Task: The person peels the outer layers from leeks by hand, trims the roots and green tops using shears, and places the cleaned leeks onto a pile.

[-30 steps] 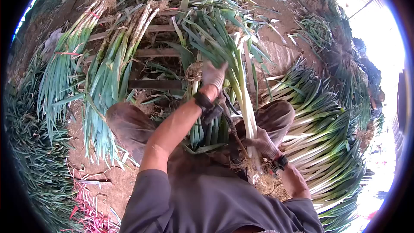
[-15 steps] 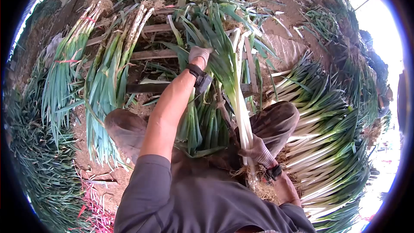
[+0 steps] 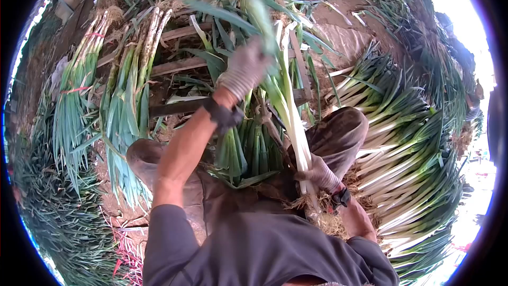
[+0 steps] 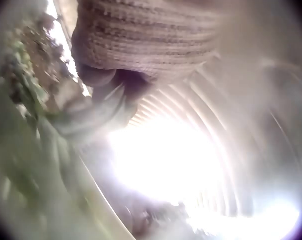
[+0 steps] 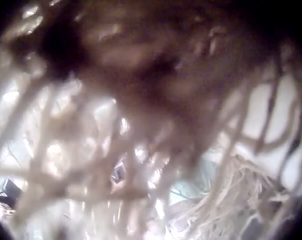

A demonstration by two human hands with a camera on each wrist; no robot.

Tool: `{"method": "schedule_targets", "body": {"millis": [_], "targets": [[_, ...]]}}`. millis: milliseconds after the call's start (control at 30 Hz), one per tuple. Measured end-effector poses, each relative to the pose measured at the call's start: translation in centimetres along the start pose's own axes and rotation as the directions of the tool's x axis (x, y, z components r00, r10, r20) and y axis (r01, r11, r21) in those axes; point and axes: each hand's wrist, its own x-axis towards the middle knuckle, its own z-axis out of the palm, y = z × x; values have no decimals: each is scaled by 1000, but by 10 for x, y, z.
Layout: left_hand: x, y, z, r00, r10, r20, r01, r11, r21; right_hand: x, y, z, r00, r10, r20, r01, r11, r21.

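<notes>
My right hand (image 3: pixel 320 173), in a knitted glove, grips the white lower stalk of a leek (image 3: pixel 297 137) just above its roots. The leek slants up and away between my knees. My gloved left hand (image 3: pixel 244 69) is at its leafy upper part, fingers curled round a green leek leaf (image 3: pixel 256 10) that is blurred by motion. In the left wrist view the curled glove fingers (image 4: pixel 146 42) show close up, with pale green leaf (image 4: pixel 93 117) at them. Stringy roots (image 5: pixel 231 205) fill much of the right wrist view, which hides the right hand.
Trimmed leeks (image 3: pixel 391 180) lie in a long row to the right. Leek bundles with red ties (image 3: pixel 79 90) lean on wooden slats (image 3: pixel 180 66) at the left. A leafy green pile (image 3: pixel 63 222) and pink strips (image 3: pixel 129 254) lie lower left. Loose leaves cover the ground ahead.
My left hand has come up closer to the camera, and a leaf now sweeps blurred from it. The right hand has kept its grip low on the leek.
</notes>
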Motion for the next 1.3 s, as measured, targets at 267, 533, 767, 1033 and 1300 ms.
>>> {"method": "schedule_targets", "body": {"millis": [267, 533, 767, 1033, 1300], "targets": [[-129, 77, 106, 149, 273, 950, -555, 819, -148, 28, 15, -10, 999, -51, -7, 51, 985, 163], [67, -17, -70, 978, 55, -200, 91, 751, 653, 17, -2, 5, 996, -88, -35, 93, 978, 188], [-77, -77, 3, 515, -687, 512, 341, -384, -858, 1, -38, 5, 967, -213, -137, 144, 907, -395], [-45, -63, -14, 931, -325, 165, 342, 623, -704, -66, -32, -35, 743, -616, -262, -14, 377, -926], [-10, 145, 77, 623, 255, 740, 317, 782, -536, -273, -4, -183, -127, -411, -903, 46, 907, -419]]}}
